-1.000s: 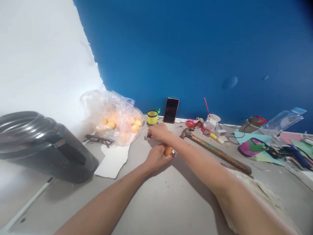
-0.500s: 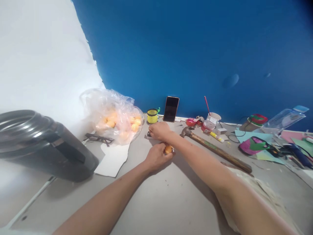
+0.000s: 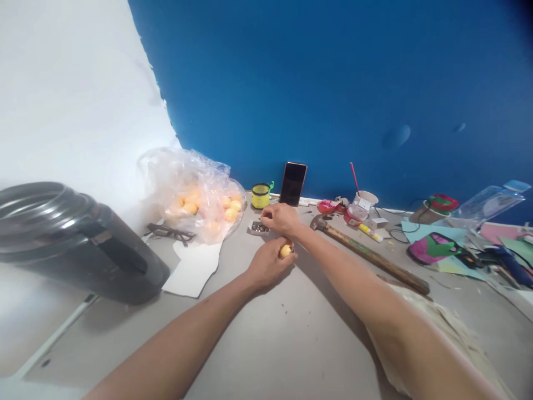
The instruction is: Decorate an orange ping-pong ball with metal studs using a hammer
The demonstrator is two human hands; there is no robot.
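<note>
My left hand is closed around a small yellow-orange ball, with dark and shiny bits showing at the ball's edge. Just beyond it, my right hand reaches across, its fingers curled and pinched together at the right side of a small clear box. Little dark, shiny pieces lie inside that box, too small to name. Whatever the right fingertips hold is hidden. A transparent plastic bag to the left contains several similar yellow-orange balls.
A large dark bottle stands at left, near eyeglasses and white paper. A phone leans on the blue wall beside a yellow cup. To the right lie a hammer, a paper cup and a clear bottle.
My right hand has drawn back slightly to the right, so the small box and its contents now show. My left hand keeps the ball, turned a little. The view has shifted slightly.
</note>
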